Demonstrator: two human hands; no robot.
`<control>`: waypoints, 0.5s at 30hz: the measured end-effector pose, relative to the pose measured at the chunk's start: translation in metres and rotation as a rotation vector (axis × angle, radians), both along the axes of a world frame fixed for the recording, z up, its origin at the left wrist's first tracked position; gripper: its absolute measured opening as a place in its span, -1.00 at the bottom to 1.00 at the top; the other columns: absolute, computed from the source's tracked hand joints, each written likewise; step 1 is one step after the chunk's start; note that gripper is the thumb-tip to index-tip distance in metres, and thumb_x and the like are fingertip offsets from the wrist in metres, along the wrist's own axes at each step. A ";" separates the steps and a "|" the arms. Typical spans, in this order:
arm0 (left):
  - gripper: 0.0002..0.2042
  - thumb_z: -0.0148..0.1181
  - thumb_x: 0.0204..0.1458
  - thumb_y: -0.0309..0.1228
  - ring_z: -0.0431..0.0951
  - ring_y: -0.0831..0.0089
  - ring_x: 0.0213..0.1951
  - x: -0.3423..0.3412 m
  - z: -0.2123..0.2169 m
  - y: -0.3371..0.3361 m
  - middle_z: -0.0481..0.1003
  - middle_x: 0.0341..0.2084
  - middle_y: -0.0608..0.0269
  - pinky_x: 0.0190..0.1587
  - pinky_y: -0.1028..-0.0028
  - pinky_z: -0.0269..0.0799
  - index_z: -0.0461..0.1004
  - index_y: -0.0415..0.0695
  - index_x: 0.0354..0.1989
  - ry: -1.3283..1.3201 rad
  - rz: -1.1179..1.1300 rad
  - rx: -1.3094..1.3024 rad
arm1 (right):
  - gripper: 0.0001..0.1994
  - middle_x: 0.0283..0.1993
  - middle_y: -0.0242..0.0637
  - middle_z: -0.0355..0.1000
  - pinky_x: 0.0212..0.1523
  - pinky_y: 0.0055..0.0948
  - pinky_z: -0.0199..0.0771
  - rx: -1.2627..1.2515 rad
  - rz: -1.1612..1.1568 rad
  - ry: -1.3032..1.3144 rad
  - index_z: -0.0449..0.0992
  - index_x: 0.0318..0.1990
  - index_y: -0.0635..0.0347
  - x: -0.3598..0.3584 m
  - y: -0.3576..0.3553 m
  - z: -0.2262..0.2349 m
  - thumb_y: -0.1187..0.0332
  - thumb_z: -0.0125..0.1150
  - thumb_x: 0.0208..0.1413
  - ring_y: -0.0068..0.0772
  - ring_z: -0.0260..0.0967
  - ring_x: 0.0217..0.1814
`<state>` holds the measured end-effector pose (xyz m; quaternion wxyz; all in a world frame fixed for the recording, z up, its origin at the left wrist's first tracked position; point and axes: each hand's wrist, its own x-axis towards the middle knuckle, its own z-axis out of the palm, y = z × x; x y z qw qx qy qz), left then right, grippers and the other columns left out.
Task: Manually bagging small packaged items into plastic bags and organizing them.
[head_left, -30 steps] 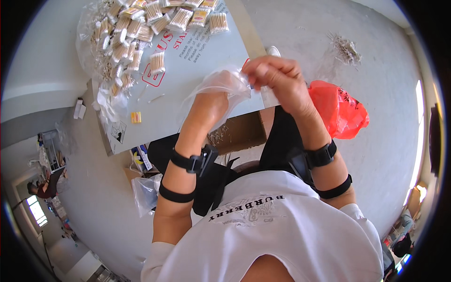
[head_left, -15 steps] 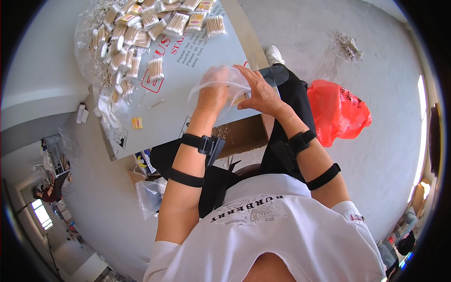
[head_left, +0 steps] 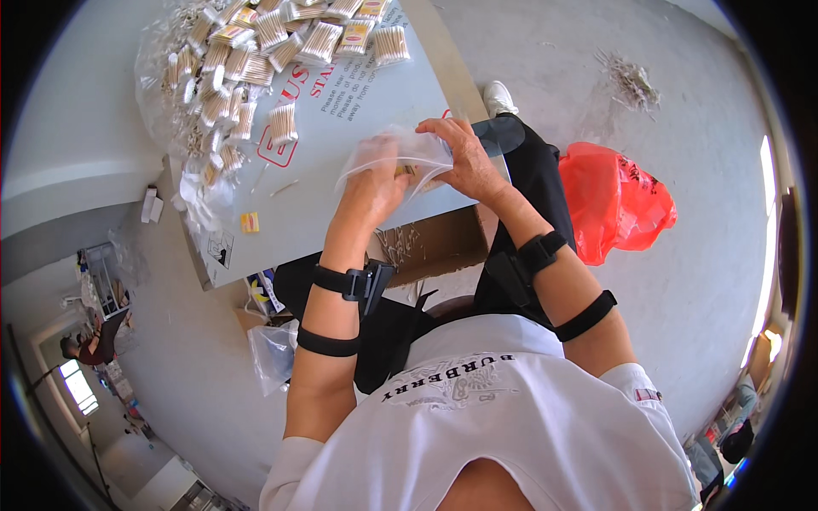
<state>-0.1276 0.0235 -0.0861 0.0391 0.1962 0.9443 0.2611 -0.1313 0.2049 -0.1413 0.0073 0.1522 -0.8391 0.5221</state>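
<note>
Head view: I am watching the left hand and right hand pinching a clear plastic bag over the grey table; something pale, possibly cotton swabs, is sitting inside.

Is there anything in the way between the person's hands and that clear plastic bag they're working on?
Nothing visible stands between them. The left hand and the right hand both already grip the clear plastic bag, held above the grey table. The pile of packed cotton swab bundles lies farther off on the table, out of the way.
</note>
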 end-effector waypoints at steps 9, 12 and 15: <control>-0.56 0.30 -0.16 -0.48 0.39 -0.04 -0.06 -0.004 -0.009 -0.001 0.41 -0.18 -0.05 -0.01 0.15 0.36 0.35 -0.23 -0.05 0.027 0.023 -0.270 | -0.56 -0.05 -0.26 0.44 0.06 -0.15 0.32 0.072 -0.176 -0.050 0.47 -0.07 0.00 0.004 -0.007 -0.002 0.35 0.39 -0.21 -0.05 0.28 0.12; -0.62 0.31 -0.13 -0.41 0.43 -0.07 -0.10 -0.002 -0.002 0.000 0.44 -0.14 -0.09 -0.08 0.13 0.41 0.40 -0.24 -0.12 0.000 0.066 -0.238 | -0.60 -0.05 -0.26 0.43 0.03 -0.18 0.35 0.070 -0.197 -0.098 0.47 -0.08 0.00 0.007 -0.004 0.005 0.38 0.34 -0.17 -0.05 0.29 0.10; -0.69 0.25 -0.08 -0.39 0.46 -0.07 -0.15 0.001 0.012 0.012 0.47 -0.23 -0.09 -0.08 0.15 0.40 0.42 -0.26 -0.17 -0.032 0.049 0.108 | -0.59 -0.03 -0.25 0.42 0.05 -0.20 0.35 0.017 -0.186 -0.171 0.46 -0.05 0.01 0.006 0.002 0.004 0.41 0.33 -0.14 -0.04 0.29 0.09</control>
